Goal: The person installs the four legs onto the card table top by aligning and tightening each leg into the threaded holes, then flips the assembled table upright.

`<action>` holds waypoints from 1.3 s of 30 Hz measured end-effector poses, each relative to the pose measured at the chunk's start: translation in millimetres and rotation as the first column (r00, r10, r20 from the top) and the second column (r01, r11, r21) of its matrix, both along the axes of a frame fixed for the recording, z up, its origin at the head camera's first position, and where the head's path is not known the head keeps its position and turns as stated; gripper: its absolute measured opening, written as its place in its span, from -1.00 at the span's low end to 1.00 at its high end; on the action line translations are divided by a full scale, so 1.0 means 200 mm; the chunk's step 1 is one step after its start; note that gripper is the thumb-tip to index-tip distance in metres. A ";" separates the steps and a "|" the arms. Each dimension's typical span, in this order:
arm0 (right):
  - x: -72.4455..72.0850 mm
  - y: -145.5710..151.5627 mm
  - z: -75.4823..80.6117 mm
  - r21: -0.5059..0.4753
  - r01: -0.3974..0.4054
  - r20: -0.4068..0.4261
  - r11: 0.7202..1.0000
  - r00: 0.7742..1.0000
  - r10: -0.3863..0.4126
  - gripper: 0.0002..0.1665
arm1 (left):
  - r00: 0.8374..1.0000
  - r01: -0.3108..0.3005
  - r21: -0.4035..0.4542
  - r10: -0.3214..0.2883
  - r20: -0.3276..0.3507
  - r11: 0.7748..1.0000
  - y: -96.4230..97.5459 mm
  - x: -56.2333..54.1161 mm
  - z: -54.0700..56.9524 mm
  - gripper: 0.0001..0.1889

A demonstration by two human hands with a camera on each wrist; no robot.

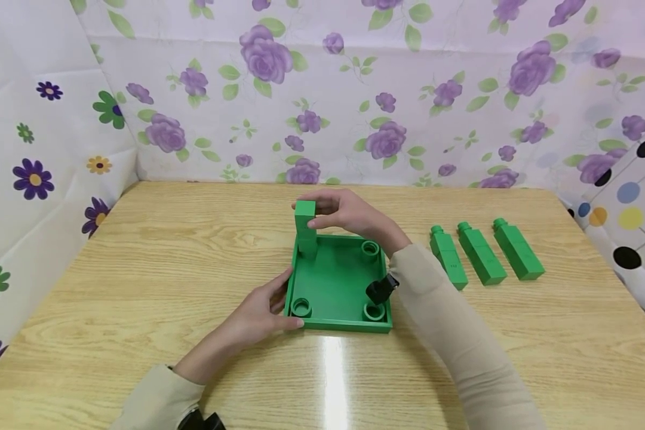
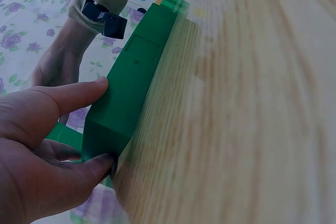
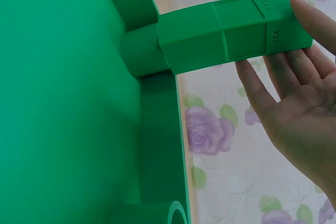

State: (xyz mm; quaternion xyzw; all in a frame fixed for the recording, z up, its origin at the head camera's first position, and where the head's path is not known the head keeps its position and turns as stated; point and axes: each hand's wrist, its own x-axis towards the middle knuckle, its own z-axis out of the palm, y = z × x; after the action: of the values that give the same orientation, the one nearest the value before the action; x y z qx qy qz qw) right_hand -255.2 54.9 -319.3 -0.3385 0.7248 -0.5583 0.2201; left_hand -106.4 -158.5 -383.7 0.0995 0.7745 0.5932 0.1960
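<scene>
A square green plastic table top (image 1: 330, 280) lies upside down, its rim upward and round sockets in its corners. A green table leg (image 1: 306, 220) stands upright in the far left corner. My right hand (image 1: 349, 212) holds that leg near its upper end, thumb on one side and fingers on the other; the right wrist view shows the leg's lower end at the socket (image 3: 142, 51). With my left hand (image 1: 260, 310) I grip the near left corner of the table top, thumb on the front rim and fingers along the left side.
Three more green legs (image 1: 447, 257) with threaded ends lie side by side to the right on the wooden table (image 1: 166, 251). Open sockets (image 1: 301, 307) show in the other corners. Flowered cloth (image 1: 269, 89) hangs behind the table.
</scene>
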 end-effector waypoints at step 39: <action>0.07 -0.04 0.00 0.119 0.164 -0.156 0.979 0.977 -0.145 -0.34 | 1.000 -0.007 -0.012 0.007 -0.015 1.000 0.00 0.00 0.00 0.02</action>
State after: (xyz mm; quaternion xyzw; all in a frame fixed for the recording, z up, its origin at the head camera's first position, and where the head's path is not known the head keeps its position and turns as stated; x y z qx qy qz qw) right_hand -242.1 47.7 -320.2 -0.3058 0.7982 -0.4987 0.1437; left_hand -105.4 -157.9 -384.6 0.1000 0.7798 0.5885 0.1888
